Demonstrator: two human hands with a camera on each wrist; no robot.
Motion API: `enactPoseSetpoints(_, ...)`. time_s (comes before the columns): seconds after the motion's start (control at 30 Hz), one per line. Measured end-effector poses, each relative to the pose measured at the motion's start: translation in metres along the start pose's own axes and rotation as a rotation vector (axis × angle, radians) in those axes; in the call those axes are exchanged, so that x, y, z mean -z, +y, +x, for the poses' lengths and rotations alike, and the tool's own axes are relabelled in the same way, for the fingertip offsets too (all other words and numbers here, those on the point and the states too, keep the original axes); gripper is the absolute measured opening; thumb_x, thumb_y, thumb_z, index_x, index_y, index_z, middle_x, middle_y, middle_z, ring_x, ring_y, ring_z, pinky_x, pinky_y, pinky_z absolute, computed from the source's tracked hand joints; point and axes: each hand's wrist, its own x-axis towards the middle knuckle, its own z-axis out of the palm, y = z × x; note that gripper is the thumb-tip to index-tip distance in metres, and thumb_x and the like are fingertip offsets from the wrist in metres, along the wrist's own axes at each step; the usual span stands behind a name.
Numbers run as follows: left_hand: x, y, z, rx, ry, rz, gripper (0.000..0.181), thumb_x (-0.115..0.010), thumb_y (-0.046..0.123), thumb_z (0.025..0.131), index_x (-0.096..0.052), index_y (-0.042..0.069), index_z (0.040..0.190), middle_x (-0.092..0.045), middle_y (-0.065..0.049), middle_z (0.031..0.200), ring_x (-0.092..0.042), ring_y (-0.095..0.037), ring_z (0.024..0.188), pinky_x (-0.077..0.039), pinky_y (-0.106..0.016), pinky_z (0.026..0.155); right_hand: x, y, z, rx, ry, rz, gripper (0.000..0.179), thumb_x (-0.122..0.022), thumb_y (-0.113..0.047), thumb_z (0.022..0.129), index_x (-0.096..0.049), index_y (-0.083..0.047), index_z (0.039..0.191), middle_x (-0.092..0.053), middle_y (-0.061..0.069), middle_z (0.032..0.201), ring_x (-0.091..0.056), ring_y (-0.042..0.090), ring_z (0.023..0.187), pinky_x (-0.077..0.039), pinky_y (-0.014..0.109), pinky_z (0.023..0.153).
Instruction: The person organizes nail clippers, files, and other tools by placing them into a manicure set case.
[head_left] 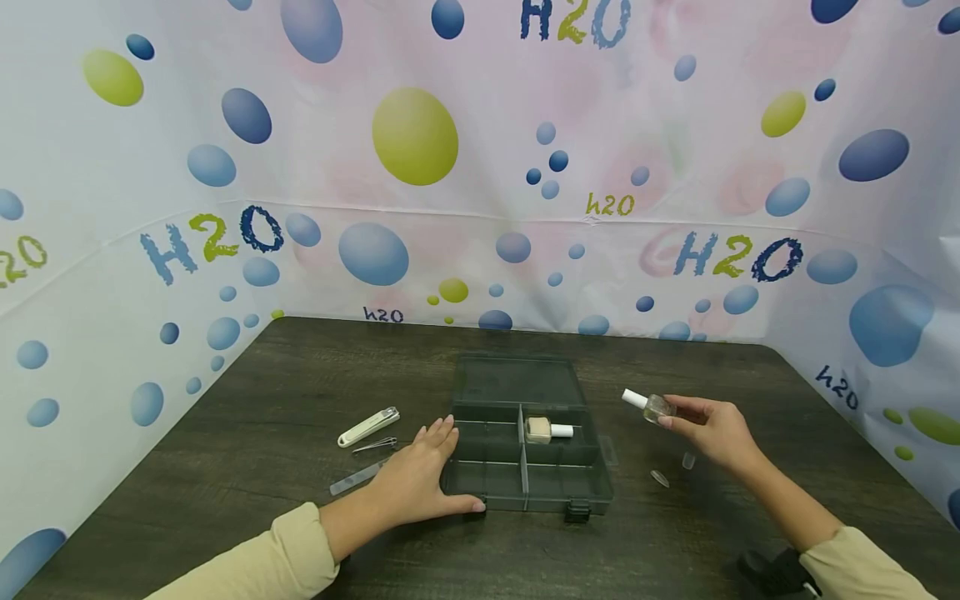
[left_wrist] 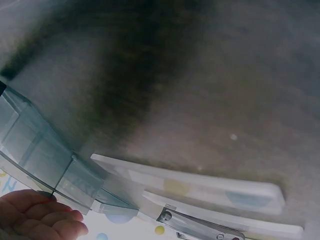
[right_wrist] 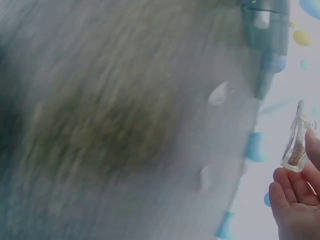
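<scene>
Three small tools lay left of the translucent grey plastic box point(head_left: 502, 504): a cream-and-silver nail clipper point(head_left: 367, 427), slim silver metal tweezers point(head_left: 375, 446) and a flat grey strip point(head_left: 356, 479). My left hand point(head_left: 420, 475) rested at the box's left side, fingers straight, thumb apart at its front corner. In its back-right section lay a beige glass bottle point(head_left: 537, 429), white-capped. Right of the box, my right hand point(head_left: 712, 429) pinched a clear glass bottle point(head_left: 657, 408) between thumb and fingers. I judged I was packing; the next move called for carrying it left, above the box's rim and dividers point(head_left: 522, 433). Dark wooden tabletop point(head_left: 630, 450) gave open room beside the box; two clear nail-shaped pieces point(head_left: 660, 478) lay to its right.
</scene>
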Motion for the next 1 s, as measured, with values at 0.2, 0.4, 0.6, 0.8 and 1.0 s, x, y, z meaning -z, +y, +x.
enactPoseSetpoints(0.2,0.000,0.000,0.000,0.002,0.002,0.005,0.096,-0.064,0.064,0.073,-0.043,-0.007,0.134,-0.033,-0.025,0.146,-0.034,-0.039,0.134,-0.036,-0.048,0.106,0.000,-0.012,0.002,0.072,0.006,0.038,0.043,-0.065,-0.020,0.087,-0.058,0.005,0.122,-0.065,0.025,0.109,-0.054,-0.014,0.075,-0.051,0.017,0.062)
enactPoseSetpoints(0.4,0.000,0.001,-0.001,0.012,-0.001,0.001,0.097,-0.065,0.064,0.073,-0.043,-0.007,0.135,-0.032,-0.025,0.146,-0.034,-0.040,0.134,-0.037,-0.049,0.105,-0.007,-0.026,0.003,0.122,-0.016,0.094,0.039,-0.064,-0.016,0.088,-0.059,0.005,0.121,-0.065,0.024,0.107,-0.057,-0.010,0.076,-0.052,0.019,0.062)
enactPoseSetpoints(0.6,-0.001,0.001,0.000,0.017,-0.002,0.000,0.097,-0.064,0.064,0.073,-0.042,-0.007,0.135,-0.032,-0.024,0.147,-0.034,-0.039,0.135,-0.037,-0.048,0.105,-0.018,-0.037,0.004,0.184,-0.082,0.156,0.037,-0.064,-0.013,0.088,-0.059,0.006,0.119,-0.065,0.024,0.107,-0.061,-0.006,0.079,-0.053,0.018,0.066)
enactPoseSetpoints(0.8,-0.001,0.001,0.000,0.026,0.002,-0.003,0.097,-0.065,0.065,0.072,-0.043,-0.006,0.135,-0.031,-0.024,0.147,-0.034,-0.040,0.134,-0.039,-0.049,0.104,-0.028,-0.046,0.005,0.286,-0.150,0.182,0.034,-0.063,-0.008,0.087,-0.060,0.009,0.116,-0.065,0.024,0.106,-0.061,-0.003,0.082,-0.054,0.019,0.065)
enactPoseSetpoints(1.0,-0.003,0.000,0.001,0.021,0.007,-0.003,0.097,-0.065,0.064,0.072,-0.042,-0.006,0.135,-0.031,-0.024,0.147,-0.034,-0.040,0.134,-0.037,-0.048,0.105,-0.038,-0.055,0.007,0.312,-0.225,0.138,0.034,-0.064,-0.012,0.087,-0.062,0.007,0.115,-0.064,0.022,0.110,-0.064,0.009,0.088,-0.054,0.020,0.068)
